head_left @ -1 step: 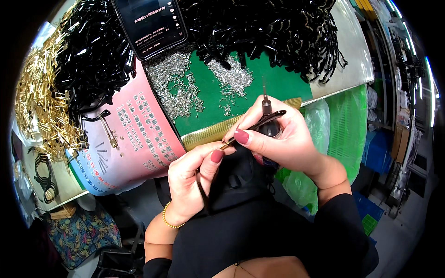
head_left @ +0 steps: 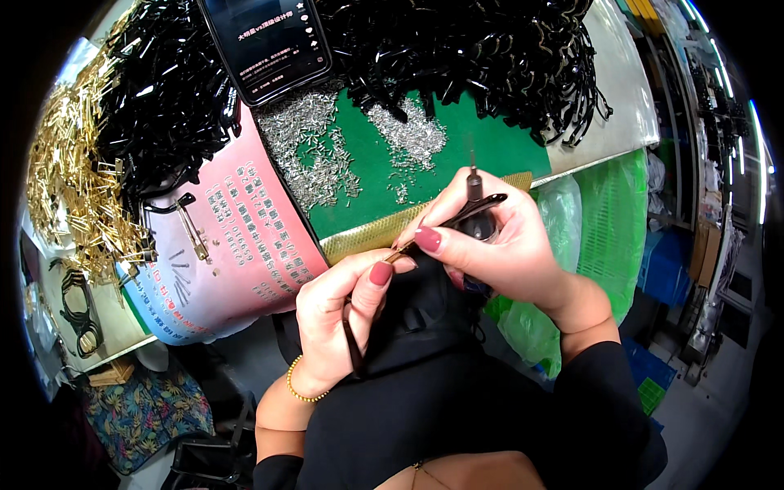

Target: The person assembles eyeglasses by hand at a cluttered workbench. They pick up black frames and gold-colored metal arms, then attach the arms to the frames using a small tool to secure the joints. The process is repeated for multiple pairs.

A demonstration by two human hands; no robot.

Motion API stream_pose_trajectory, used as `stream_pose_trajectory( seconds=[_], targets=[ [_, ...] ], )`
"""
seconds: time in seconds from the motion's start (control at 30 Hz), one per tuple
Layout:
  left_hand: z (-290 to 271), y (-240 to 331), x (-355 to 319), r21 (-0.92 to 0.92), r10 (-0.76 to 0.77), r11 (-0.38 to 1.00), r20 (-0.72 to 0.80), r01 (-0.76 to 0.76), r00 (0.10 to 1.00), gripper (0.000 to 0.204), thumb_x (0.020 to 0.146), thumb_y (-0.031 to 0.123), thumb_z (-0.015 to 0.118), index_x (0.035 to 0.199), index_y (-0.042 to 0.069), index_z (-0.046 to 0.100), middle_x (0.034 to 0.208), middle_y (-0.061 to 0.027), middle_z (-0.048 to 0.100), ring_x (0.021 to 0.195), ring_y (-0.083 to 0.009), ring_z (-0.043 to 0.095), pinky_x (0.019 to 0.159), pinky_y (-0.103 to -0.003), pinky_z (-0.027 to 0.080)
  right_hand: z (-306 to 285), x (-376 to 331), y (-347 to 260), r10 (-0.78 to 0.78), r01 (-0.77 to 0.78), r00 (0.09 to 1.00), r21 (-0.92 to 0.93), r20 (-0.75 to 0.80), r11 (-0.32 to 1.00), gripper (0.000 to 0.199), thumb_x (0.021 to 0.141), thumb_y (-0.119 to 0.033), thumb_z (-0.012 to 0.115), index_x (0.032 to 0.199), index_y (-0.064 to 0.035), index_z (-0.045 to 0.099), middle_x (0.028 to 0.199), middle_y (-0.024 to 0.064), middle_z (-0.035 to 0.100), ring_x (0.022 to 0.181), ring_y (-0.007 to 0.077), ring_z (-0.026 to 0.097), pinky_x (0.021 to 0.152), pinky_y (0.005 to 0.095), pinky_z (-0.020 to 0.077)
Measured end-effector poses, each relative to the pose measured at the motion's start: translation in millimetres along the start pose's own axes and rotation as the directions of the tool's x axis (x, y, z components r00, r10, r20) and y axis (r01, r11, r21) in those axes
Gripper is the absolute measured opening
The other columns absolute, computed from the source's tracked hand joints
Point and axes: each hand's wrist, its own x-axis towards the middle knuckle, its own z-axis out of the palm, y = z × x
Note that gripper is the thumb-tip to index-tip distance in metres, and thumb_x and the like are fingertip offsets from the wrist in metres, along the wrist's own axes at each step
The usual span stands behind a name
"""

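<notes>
My left hand [head_left: 339,306] is closed in a pinch on the gold-coloured end of a slim piece [head_left: 400,253], right where the two hands meet. A dark glossy strip [head_left: 351,339] hangs below its palm. My right hand [head_left: 514,253] grips a black eyeglass temple [head_left: 487,203] with thumb and fingers, its curved tip sticking out to the right. Tucked in the same hand is a screwdriver [head_left: 474,188], thin blade pointing up and away. The fingers hide the exact joint between the pieces.
Black temples [head_left: 465,57] heap along the back; another black heap [head_left: 163,90] and gold metal parts [head_left: 69,163] lie left. Small silver pieces [head_left: 306,151] cover part of the green mat [head_left: 498,135]. A phone [head_left: 269,49] leans behind. A green basket [head_left: 612,220] stands right.
The screwdriver and temple have shifted very slightly to the right with my right hand. Both grips look the same.
</notes>
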Motion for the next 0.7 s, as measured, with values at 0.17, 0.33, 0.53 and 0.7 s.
stream_pose_trajectory(
  seconds=[0.17, 0.33, 0.53, 0.7],
  targets=[
    [-3.3, 1.6, -2.0, -0.019, -0.093, 0.996, -0.021, 0.092, 0.995, 0.023, 0.105, 0.019, 0.060, 0.109, 0.001, 0.074, 0.074, 0.0039, 0.062, 0.060, -0.0020, 0.045, 0.056, -0.019, 0.036, -6.9, -1.3, -5.6, -0.045, 0.045, 0.999, -0.017, -0.011, 0.999, 0.007, 0.096, -0.001, 0.065, 0.094, -0.0019, 0.059, 0.094, 0.0147, 0.074, 0.056, 0.0059, 0.056, 0.051, 0.0204, 0.0463],
    [4.6, -3.0, 0.5, 0.063, 0.047, 0.997, -0.011, -0.046, 0.999, 0.021, 0.103, 0.016, 0.062, 0.108, 0.000, 0.074, 0.084, -0.0035, 0.072, 0.070, -0.0070, 0.061, 0.064, -0.023, 0.048, -0.2, -1.7, 2.2, 0.013, -0.011, 0.999, -0.046, 0.038, 0.999, 0.007, 0.096, -0.004, 0.069, 0.098, -0.0022, 0.063, 0.098, 0.0103, 0.073, 0.068, 0.0064, 0.062, 0.053, 0.0194, 0.0475],
    [0.7, -0.8, -2.0, 0.228, -0.050, 0.973, 0.159, 0.013, 0.986, 0.021, 0.107, 0.013, 0.053, 0.115, -0.001, 0.066, 0.083, -0.0080, 0.071, 0.076, -0.0141, 0.068, 0.071, -0.027, 0.053, -14.1, -2.9, -5.4, -0.074, 0.167, 0.980, -0.553, 0.187, 0.817, 0.024, 0.097, -0.015, 0.067, 0.115, -0.0015, 0.058, 0.107, 0.0123, 0.067, 0.094, 0.0190, 0.068, 0.079, 0.0314, 0.0541],
    [-5.0, 1.5, 1.7, 0.266, 0.089, 0.962, -0.065, -0.069, 0.994, 0.023, 0.109, 0.011, 0.045, 0.121, -0.002, 0.059, 0.101, -0.0129, 0.076, 0.077, -0.0131, 0.067, 0.075, -0.026, 0.053, -38.6, -4.0, -14.7, -0.144, 0.312, 0.945, -0.944, 0.295, 0.109, 0.032, 0.097, -0.016, 0.061, 0.128, -0.0133, 0.054, 0.096, 0.0140, 0.054, 0.078, 0.0297, 0.067, 0.062, 0.0399, 0.0541]
  ],
)
